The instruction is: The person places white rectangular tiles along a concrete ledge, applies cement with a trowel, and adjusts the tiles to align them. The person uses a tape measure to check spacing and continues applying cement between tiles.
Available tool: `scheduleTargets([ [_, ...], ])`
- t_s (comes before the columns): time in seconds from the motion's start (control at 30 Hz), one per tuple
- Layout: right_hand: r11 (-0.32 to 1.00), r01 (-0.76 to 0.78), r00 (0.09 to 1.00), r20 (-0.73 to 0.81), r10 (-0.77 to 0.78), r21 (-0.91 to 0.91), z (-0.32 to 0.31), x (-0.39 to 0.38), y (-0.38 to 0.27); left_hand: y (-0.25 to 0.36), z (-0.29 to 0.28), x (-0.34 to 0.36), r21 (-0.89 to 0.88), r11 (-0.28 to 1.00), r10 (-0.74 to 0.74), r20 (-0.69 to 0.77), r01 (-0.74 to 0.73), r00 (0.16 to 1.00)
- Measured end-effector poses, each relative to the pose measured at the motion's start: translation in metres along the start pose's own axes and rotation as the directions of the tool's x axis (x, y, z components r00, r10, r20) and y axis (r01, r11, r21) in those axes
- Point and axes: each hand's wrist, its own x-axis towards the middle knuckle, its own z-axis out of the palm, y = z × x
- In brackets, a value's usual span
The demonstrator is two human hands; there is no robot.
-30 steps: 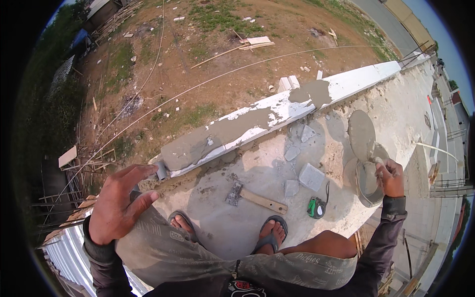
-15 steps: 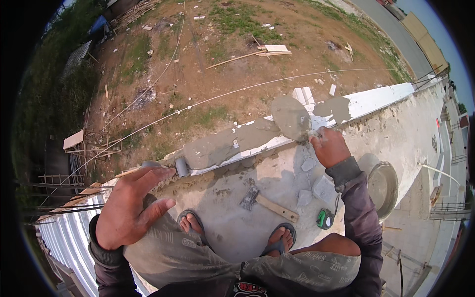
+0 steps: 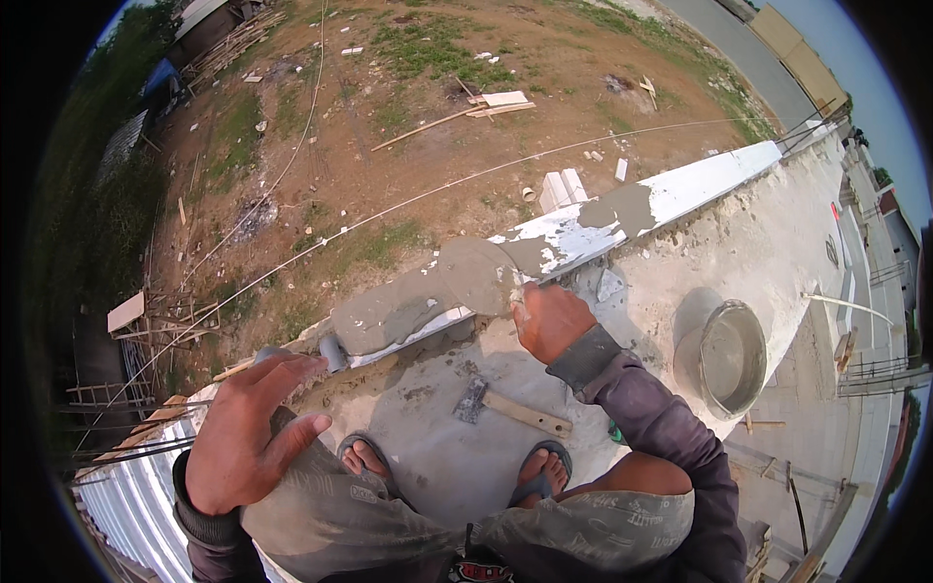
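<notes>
My right hand (image 3: 552,321) is closed round the handle of a trowel, which the fingers mostly hide. The trowel's rounded blade (image 3: 476,277), coated in grey mortar, lies on top of the low white block wall (image 3: 714,185). Wet mortar (image 3: 384,316) covers the wall top left of the blade, and a thinner patch (image 3: 622,209) lies to its right. Above my left knee, my left hand (image 3: 248,437) hovers with fingers stretched and thumb apart, holding nothing. Just beyond its fingertips, a short grey pipe (image 3: 332,353) stands at the wall's end.
A hammer with a wooden handle (image 3: 527,415) lies on the concrete between my feet. To the right sits a round bucket of mortar (image 3: 734,360). My right forearm mostly covers a green tape measure (image 3: 615,432). A string (image 3: 437,187) runs beyond the wall, above bare ground.
My right hand has drawn the trowel leftward along the wall top, leaving streaky white block behind it. The view has shifted a little. My left hand stays open in nearly the same place.
</notes>
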Motion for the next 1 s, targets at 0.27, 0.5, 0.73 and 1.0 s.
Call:
scheduleTargets([
  [0.27, 0.949, -0.316, 0.826, -0.497, 0.266, -0.016, -0.055, 0.007, 0.159, 0.003, -0.001, 0.001, 0.007, 1.000, -0.009, -0.011, 0.009, 1.000],
  [0.5, 0.969, 0.183, 0.562, -0.826, 0.038, 0.169, -0.076, -0.051, 0.158, 0.009, 0.008, 0.019, 0.045, 0.997, 0.061, 0.014, -0.061, 0.998],
  [0.73, 0.992, -0.128, 0.889, -0.442, 0.116, 0.003, -0.005, -0.003, 0.144, 0.014, 0.012, 0.017, 0.082, 0.995, 0.060, -0.043, -0.056, 0.997],
  [1.0, 0.912, -0.383, 0.707, -0.589, 0.391, 0.145, -0.073, -0.149, 0.218, -0.003, 0.024, 0.018, -0.094, 0.996, 0.000, -0.036, -0.003, 0.999],
])
